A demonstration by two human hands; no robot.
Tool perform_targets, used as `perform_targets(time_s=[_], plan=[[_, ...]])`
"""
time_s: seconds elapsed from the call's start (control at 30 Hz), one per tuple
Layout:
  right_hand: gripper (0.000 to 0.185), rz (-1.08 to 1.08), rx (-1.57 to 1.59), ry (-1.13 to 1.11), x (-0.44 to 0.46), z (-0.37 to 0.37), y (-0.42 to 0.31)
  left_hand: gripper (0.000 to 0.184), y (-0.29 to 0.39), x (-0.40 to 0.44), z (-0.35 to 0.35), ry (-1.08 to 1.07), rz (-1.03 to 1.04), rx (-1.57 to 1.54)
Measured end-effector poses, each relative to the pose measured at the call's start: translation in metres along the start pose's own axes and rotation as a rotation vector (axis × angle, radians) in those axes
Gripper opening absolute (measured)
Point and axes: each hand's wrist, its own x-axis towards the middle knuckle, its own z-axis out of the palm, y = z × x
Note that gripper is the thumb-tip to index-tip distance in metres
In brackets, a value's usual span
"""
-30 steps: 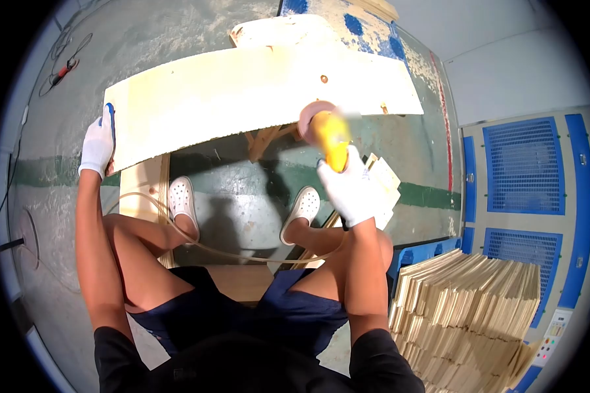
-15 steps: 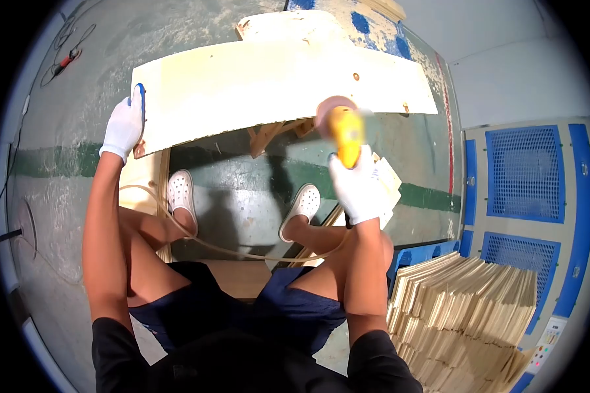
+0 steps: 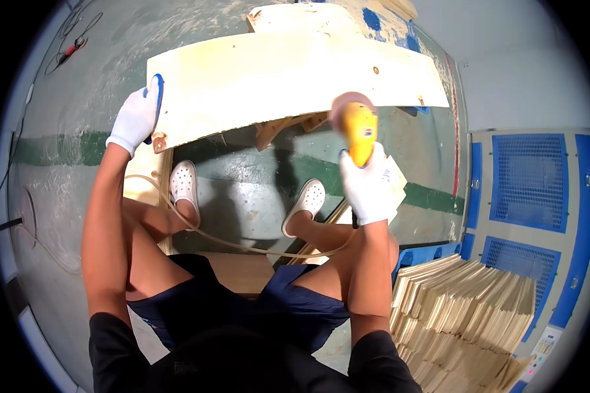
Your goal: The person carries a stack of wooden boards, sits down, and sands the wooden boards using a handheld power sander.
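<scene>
The left hand (image 3: 136, 118) clasps the left end of the pale board (image 3: 269, 78), upper centre of the frame, while the right hand (image 3: 368, 187) grips a yellow sander (image 3: 360, 129) at the board's lower edge, where a tilted disc (image 3: 340, 112) could gouge it or a snagged hose (image 3: 255, 251) might spoil control.

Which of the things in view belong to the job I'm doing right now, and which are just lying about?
Part of the job:
- wooden board, its end in your left hand
- yellow disc tool, in your right hand
- pale hose, probably the tool's

Apparently just lying about:
- red corded tool on the floor
- stacked wooden sheets
</scene>
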Motion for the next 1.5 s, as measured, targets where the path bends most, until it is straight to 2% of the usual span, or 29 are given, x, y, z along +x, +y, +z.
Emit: perform_targets(time_s=[0.03, 0.13, 0.23, 0.37, 0.43, 0.47, 0.5, 0.57, 0.63, 0.67, 0.7, 0.77, 0.8, 0.83, 0.9, 0.93, 1.03, 1.07, 1.1, 1.17, 1.23, 1.27, 1.37, 1.43, 1.47, 1.5], plan=[[0.038, 0.064, -0.024, 0.017, 0.005, -0.007, -0.006, 0.044, 0.006, -0.001, 0.000, 0.004, -0.012, -0.006], [0.038, 0.033, -0.015, 0.000, 0.010, -0.007, -0.008, 0.049, 0.019, -0.004, 0.000, 0.150, 0.153, 0.139], [0.035, -0.030, 0.018, -0.129, -0.014, -0.004, -0.036, 0.049, 0.029, 0.000, -0.010, 0.039, 0.127, 0.113], [0.036, -0.197, 0.080, -0.154, -0.026, 0.011, -0.038, 0.048, 0.024, -0.001, -0.007, 0.086, 0.187, 0.117], [0.036, -0.059, 0.017, -0.109, -0.017, 0.008, -0.032, 0.047, 0.035, -0.002, -0.019, 0.050, 0.160, 0.069], [0.036, -0.119, 0.028, 0.003, -0.010, 0.009, -0.023, 0.046, 0.040, -0.003, -0.026, -0.015, 0.159, 0.017], [0.037, -0.021, -0.113, 0.016, -0.008, 0.002, -0.030, 0.044, 0.041, -0.003, -0.030, -0.076, 0.156, -0.034], [0.030, -0.093, -0.027, 0.091, -0.002, 0.007, -0.016, 0.039, 0.049, 0.000, -0.047, -0.021, 0.181, -0.066], [0.030, -0.069, -0.039, 0.043, -0.003, 0.006, -0.018, 0.043, 0.073, 0.011, -0.087, -0.288, -0.581, -0.839], [0.030, -0.033, -0.059, -0.008, -0.006, 0.006, -0.020, 0.052, 0.060, 0.016, -0.074, -0.206, -0.506, -0.832], [0.030, -0.033, -0.058, -0.015, -0.007, 0.007, -0.021, 0.052, 0.054, 0.020, -0.066, -0.209, -0.512, -0.830], [0.029, -0.115, -0.080, 0.019, -0.007, 0.009, -0.024, 0.052, 0.044, 0.034, -0.046, -0.053, -0.390, -1.070], [0.029, -0.113, -0.080, 0.017, -0.007, 0.011, -0.022, 0.057, 0.035, 0.044, -0.011, 0.134, -0.376, -1.169], [0.028, -0.097, -0.052, 0.020, -0.006, 0.013, -0.017, 0.057, 0.036, 0.048, -0.012, 0.133, -0.377, -1.169], [0.028, -0.086, -0.024, 0.023, -0.002, 0.017, -0.009, 0.057, 0.040, 0.056, -0.012, 0.208, -0.389, -0.703], [0.028, -0.092, -0.009, 0.050, -0.002, 0.017, -0.005, 0.057, 0.040, 0.056, -0.012, 0.212, -0.394, -0.702], [0.028, -0.064, 0.001, 0.068, 0.003, 0.017, 0.001, 0.060, 0.045, 0.055, -0.014, 0.134, -0.138, -0.329], [0.028, -0.075, -0.038, 0.081, 0.005, 0.016, 0.002, 0.060, 0.051, 0.051, -0.013, 0.146, -0.247, -0.506], [0.028, -0.084, -0.078, 0.095, 0.006, 0.015, 0.002, 0.060, 0.060, 0.045, -0.032, 0.144, -0.245, -0.507], [0.028, -0.085, -0.071, 0.088, 0.005, 0.013, -0.003, 0.061, 0.075, 0.036, -0.078, -0.377, -0.581, -1.046], [0.028, -0.088, -0.061, 0.080, 0.005, 0.011, -0.003, 0.067, 0.066, 0.038, -0.060, -0.429, -0.535, -1.103], [0.027, -0.088, -0.018, 0.066, 0.005, 0.011, -0.003, 0.063, 0.069, 0.037, -0.051, -0.173, -0.475, -1.072], [0.030, -0.043, 0.037, 0.021, 0.008, 0.008, -0.003, 0.056, 0.069, 0.041, -0.044, 0.112, -0.401, -1.110], [0.034, 0.003, 0.045, -0.008, 0.010, 0.007, -0.003, 0.052, 0.056, 0.051, -0.039, 0.010, -0.182, -0.784], [0.034, 0.009, 0.059, -0.010, 0.011, 0.008, -0.001, 0.044, 0.056, 0.053, -0.033, 0.097, -0.206, -0.567], [0.034, 0.024, 0.105, -0.033, 0.009, 0.007, -0.002, 0.044, 0.050, 0.056, -0.022, 0.097, -0.206, -0.570]])
